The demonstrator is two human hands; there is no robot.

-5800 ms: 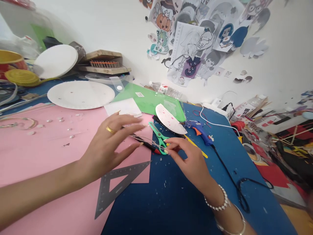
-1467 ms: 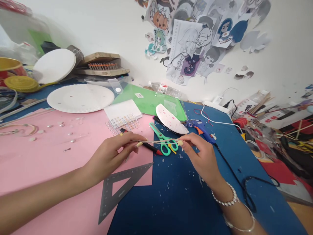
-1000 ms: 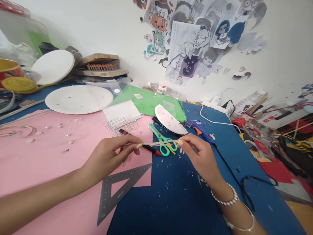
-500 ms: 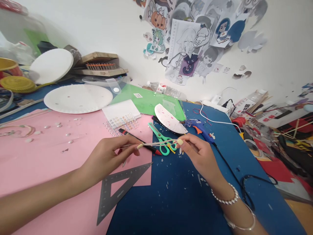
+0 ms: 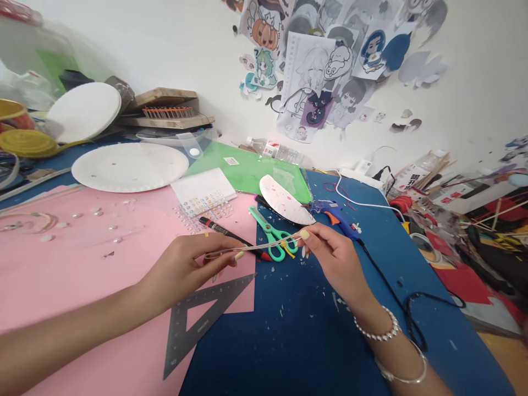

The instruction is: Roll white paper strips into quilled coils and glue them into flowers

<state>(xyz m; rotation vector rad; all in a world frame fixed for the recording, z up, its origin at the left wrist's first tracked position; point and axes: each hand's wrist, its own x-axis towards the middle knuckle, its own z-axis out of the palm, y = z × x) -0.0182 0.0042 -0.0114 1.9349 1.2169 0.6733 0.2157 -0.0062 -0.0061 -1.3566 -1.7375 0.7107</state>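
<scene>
A thin whitish cord [image 5: 267,245], doubled into narrow strands, runs between my two hands above the table. My left hand [image 5: 192,264] pinches it between thumb and fingers, and a looped end shows at the fingers. The other end is pinched by my right hand [image 5: 332,256], which wears bracelets at the wrist. Just beneath the cord lie green-handled scissors [image 5: 270,234] and a black and red marker [image 5: 225,231]. A grey triangle ruler [image 5: 179,330] lies below my left hand.
Pink paper [image 5: 103,297] covers the left of the blue table [image 5: 264,352]. A blue glue gun [image 5: 340,217] with a black cable lies right of a cut paper plate piece [image 5: 284,201]. White plates [image 5: 130,165], gem stickers [image 5: 206,206] and a plastic bottle [image 5: 276,149] are farther back.
The cord now bows slightly, with its looped end showing at my left fingers. My left fingers have shifted a little along it, while my right hand stays nearly in place.
</scene>
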